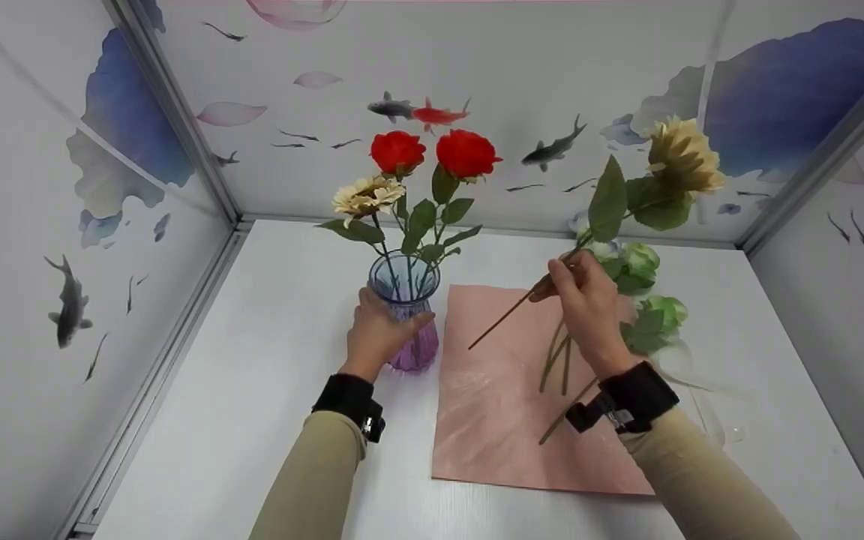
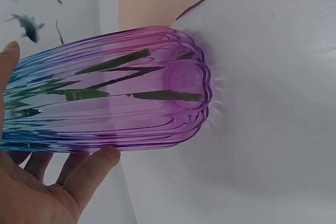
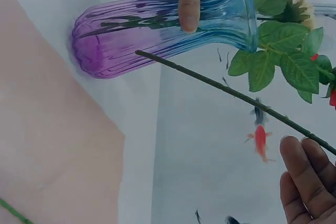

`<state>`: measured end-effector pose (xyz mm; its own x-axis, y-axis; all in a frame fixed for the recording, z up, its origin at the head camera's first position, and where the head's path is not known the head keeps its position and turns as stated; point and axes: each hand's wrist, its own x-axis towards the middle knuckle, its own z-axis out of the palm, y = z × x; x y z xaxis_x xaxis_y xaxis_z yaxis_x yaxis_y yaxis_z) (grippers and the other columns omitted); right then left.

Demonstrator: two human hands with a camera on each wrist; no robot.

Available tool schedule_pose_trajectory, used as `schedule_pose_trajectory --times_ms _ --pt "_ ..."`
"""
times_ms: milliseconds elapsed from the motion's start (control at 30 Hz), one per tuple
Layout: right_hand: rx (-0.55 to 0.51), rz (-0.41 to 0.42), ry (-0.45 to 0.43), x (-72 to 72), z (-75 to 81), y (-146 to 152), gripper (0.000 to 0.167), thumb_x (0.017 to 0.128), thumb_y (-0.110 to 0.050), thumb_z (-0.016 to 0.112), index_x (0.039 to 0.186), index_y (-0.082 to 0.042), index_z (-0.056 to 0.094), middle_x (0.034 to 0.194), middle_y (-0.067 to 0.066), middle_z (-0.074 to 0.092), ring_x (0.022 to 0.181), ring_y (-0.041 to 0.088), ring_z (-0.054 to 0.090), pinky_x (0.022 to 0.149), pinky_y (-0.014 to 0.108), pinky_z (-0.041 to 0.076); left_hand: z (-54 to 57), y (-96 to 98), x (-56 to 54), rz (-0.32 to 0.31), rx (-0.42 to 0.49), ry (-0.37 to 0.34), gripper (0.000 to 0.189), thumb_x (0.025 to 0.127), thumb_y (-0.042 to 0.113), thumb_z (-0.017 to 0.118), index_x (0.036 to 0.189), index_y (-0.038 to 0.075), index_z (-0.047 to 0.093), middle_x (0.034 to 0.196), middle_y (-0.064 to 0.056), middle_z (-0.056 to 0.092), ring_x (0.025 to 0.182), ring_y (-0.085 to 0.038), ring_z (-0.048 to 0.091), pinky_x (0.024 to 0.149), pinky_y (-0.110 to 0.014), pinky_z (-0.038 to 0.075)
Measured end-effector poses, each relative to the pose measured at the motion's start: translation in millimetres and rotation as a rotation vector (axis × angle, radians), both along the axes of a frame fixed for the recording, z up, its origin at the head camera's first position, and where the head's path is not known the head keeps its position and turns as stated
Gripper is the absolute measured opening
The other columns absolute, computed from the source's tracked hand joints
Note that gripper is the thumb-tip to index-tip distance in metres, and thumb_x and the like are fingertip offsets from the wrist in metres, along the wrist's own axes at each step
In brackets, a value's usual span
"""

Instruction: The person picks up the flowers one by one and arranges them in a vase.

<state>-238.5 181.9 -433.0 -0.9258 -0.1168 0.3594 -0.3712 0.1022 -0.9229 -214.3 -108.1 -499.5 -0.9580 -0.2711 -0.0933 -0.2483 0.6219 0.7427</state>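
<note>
A ribbed glass vase (image 1: 418,349), blue at the rim and purple at the base, stands upright on the table. My left hand (image 1: 378,334) grips its left side, the thumb across the front. Inside are two red roses (image 1: 468,154) and a pale yellow sunflower (image 1: 366,198); their green stem ends show through the glass (image 2: 173,77) in the left wrist view. To the right, my right hand (image 1: 588,304) pinches the stem of another yellow sunflower (image 1: 683,159), tilted, its bloom up right. That stem's lower end (image 3: 157,59) points toward the vase, apart from it in the head view.
A pink sheet of wrapping paper (image 1: 492,420) lies right of the vase. Several green-white flowers (image 1: 661,315) rest on its right side, their stems (image 1: 552,367) crossing it. A pale ribbon (image 1: 709,412) trails beside them. Printed panels (image 1: 289,172) enclose the table.
</note>
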Motion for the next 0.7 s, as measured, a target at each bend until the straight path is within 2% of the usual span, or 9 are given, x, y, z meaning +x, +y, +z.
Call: schedule_pose_trajectory --times_ms 167,433,700 --pt "-0.077 0.030 -0.010 1.6 11.4 -1 0.029 0.108 -0.022 0.052 0.102 0.007 0.049 0.087 0.030 0.064 0.077 0.033 0.069 0.086 0.041 0.058 -0.2 1.9 -0.3 0.008 -0.018 -0.004 0.120 0.077 0.060 0.081 0.157 -0.002 0.016 0.149 -0.028 0.043 0.138 -0.043 0.047 0.108 -0.062 0.043" --pt "-0.135 0.021 -0.035 1.7 24.4 1 0.030 0.107 -0.028 0.054 0.109 0.002 0.051 0.088 0.026 0.069 0.081 0.032 0.072 0.100 0.039 0.050 -1.7 2.7 0.4 0.007 -0.044 0.008 0.119 0.077 0.062 0.080 0.156 -0.002 0.019 0.148 -0.025 0.042 0.137 -0.042 0.047 0.105 -0.062 0.046" --pt "-0.278 0.044 0.020 0.4 35.4 -1 0.021 0.107 -0.022 0.054 0.105 -0.002 0.051 0.082 0.023 0.070 0.074 0.032 0.072 0.092 0.043 0.055 -0.5 4.8 1.7 0.002 -0.048 0.019 0.116 0.078 0.061 0.079 0.156 -0.001 0.021 0.148 -0.023 0.040 0.136 -0.042 0.048 0.102 -0.062 0.048"
